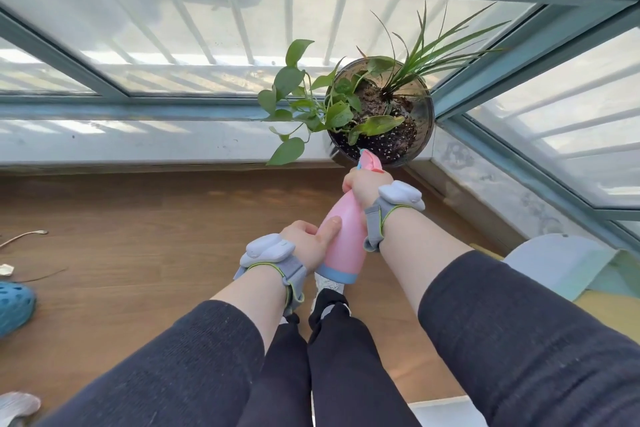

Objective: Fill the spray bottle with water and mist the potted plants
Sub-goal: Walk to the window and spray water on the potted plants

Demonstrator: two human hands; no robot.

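A: Entry, object first. Where is your spray bottle (343, 236)?

B: Held in the air over the wooden floor (138, 236), just short of the windowsill (138, 142). Pink body, blue band at the base, tilted so the pink spray head (370, 160) points up and away from you, toward the pot.

A: Grip state, both sides?

B: Your right hand (367, 184) is wrapped tight round the neck just under the head. The trigger finger is hidden behind the hand, so pressed or not: cannot tell. Your left hand (308, 243) is clamped on the lower body, thumb flat along the pink side.

A: Target?

B: One round dark pot (424, 121) stands on the sill in the corner where two window frames (485, 80) meet. It holds soil with pale flecks, a broad-leaved trailing plant (298, 94) spilling to the left over the sill, and a grassy narrow-leaved plant (433, 48) rising to the right. The nozzle sits just at the pot's near rim; contact not resolvable.

A: Surroundings?

B: Grey sensor bands on both your wrists, dark sleeves pushed up the forearms. A blue clog (14, 305) lies on the floor at far left.
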